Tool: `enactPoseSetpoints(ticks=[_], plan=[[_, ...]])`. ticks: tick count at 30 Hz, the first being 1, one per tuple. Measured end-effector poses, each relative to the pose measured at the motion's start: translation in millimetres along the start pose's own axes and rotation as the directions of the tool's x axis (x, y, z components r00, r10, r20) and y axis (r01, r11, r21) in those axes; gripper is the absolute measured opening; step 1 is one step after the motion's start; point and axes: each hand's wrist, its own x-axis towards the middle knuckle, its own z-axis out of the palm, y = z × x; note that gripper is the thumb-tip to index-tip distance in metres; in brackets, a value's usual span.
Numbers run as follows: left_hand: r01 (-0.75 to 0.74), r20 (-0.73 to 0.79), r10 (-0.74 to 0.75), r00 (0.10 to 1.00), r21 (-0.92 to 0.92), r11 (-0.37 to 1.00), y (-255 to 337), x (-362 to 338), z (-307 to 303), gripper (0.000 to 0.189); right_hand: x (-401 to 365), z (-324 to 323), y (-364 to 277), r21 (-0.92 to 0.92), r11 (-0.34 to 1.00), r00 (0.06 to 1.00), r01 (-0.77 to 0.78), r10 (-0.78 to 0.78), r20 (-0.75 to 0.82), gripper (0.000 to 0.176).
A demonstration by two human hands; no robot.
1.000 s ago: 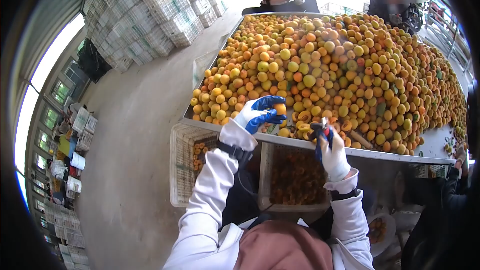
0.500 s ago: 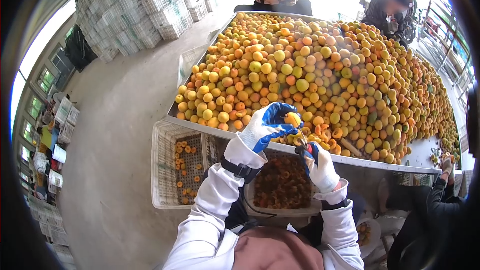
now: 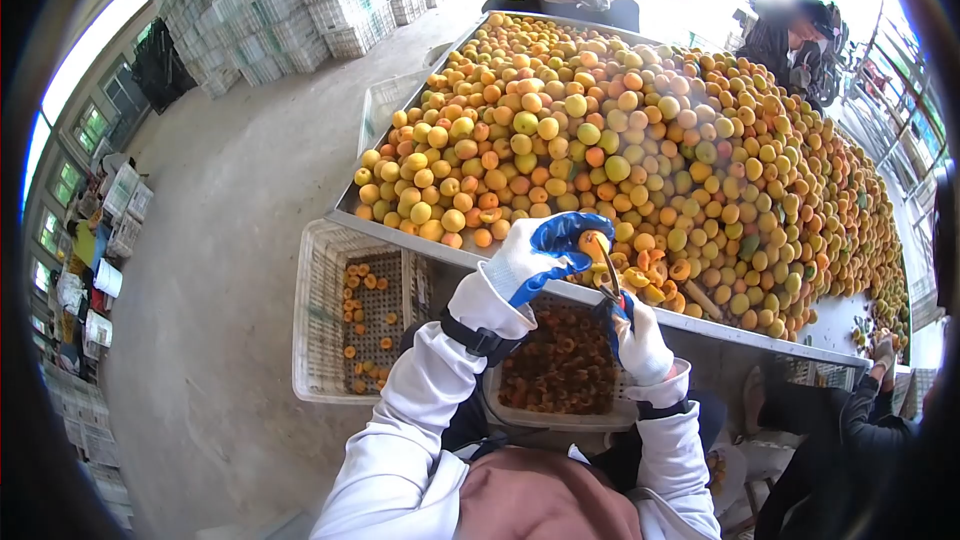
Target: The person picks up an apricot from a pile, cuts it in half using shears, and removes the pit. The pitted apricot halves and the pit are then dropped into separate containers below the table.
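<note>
My left hand, in a white glove with a blue coated palm, is closed around an orange-yellow apricot just above the table's near edge. A matching glove covers my right hand, which grips pruning shears with red on the handle. Their thin metal blades point up and touch the apricot's near side. Beneath my hands, several cut apricot halves lie on the table beside the heap of whole apricots.
The metal table's rim runs in front of me. Below it stand a white crate with some apricot halves and a tub of darker pieces. A co-worker's gloved hand is at the right; other people sit behind the table.
The view has shifted slightly. The apricot has turned in my left hand, and the shears' blades now lie further up along it.
</note>
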Motion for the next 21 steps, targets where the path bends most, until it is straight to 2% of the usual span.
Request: enactPoseSetpoints(ticks=[2, 4, 7, 9, 10, 11, 13, 14, 15, 16, 17, 19, 21], plan=[[0.020, -0.004, -0.020, 1.000, -0.008, 1.000, -5.3, 0.1, 3.1, 0.044, 0.2, 2.6, 3.4, 0.021, 0.999, 0.999, -0.050, 0.050, 0.021, 0.011], [0.019, 0.025, -0.019, 1.000, -0.021, 1.000, -8.6, -0.4, 3.7, 0.043, 1.9, 4.4, 3.1, 0.000, 0.998, 0.998, -0.064, 0.064, 0.013, 0.029], [0.009, 0.056, -0.009, 0.998, -0.005, 1.000, -17.9, 1.0, 11.3, 0.041, 1.5, 13.9, 14.2, -0.030, 0.998, 0.997, -0.062, 0.061, -0.042, 0.025], [0.023, -0.012, -0.024, 1.000, -0.059, 0.998, -18.1, -1.0, 13.8, 0.035, 0.3, 15.7, 11.2, -0.020, 0.999, 0.997, -0.047, 0.046, -0.058, 0.024], [0.028, -0.036, -0.034, 0.999, -0.162, 0.986, -26.3, -0.7, 15.1, 0.036, 3.6, 20.3, 8.6, -0.008, 1.000, 0.997, -0.027, 0.027, -0.072, 0.023], [0.079, -0.077, -0.111, 0.991, -0.343, 0.936, -34.2, -1.7, 20.8, 0.037, -1.0, 28.9, 18.6, 0.020, 0.998, 0.987, -0.060, 0.062, -0.145, 0.019], [0.000, -0.119, -0.062, 0.991, -0.462, 0.887, -49.7, 0.1, 30.0, 0.040, -2.1, 39.2, 23.5, -0.007, 0.998, 0.967, -0.070, 0.066, -0.245, 0.015], [-0.006, -0.130, -0.082, 0.988, -0.566, 0.824, -57.0, -0.7, 34.3, 0.043, -1.7, 44.7, 27.4, 0.032, 0.996, 0.955, -0.080, 0.086, -0.286, 0.014], [-0.036, -0.134, -0.051, 0.990, -0.576, 0.817, -75.4, 7.5, 31.3, 0.047, -2.3, 47.2, 36.4, 0.074, 0.993, 0.942, -0.090, 0.109, -0.319, 0.014], [-0.043, -0.114, -0.039, 0.993, -0.641, 0.767, -67.3, 3.4, 37.0, 0.051, -5.3, 40.8, 59.3, 0.111, 0.971, 0.943, -0.213, 0.234, -0.237, 0.019], [-0.012, -0.131, -0.092, 0.987, -0.635, 0.772, -62.1, 4.6, 42.3, 0.057, -4.2, 43.2, 67.2, 0.307, 0.931, 0.923, -0.196, 0.281, -0.262, 0.023], [-0.068, -0.136, -0.007, 0.991, -0.535, 0.842, -68.6, 8.7, 40.6, 0.049, -11.4, 39.4, 83.6, 0.152, 0.984, 0.921, -0.094, 0.143, -0.361, 0.025], [-0.192, -0.159, 0.166, 0.973, -0.165, 0.967, -111.7, 36.0, 30.0, 0.037, -15.0, 26.0, 123.0, 0.461, 0.850, 0.905, -0.254, 0.377, -0.196, 0.028]])
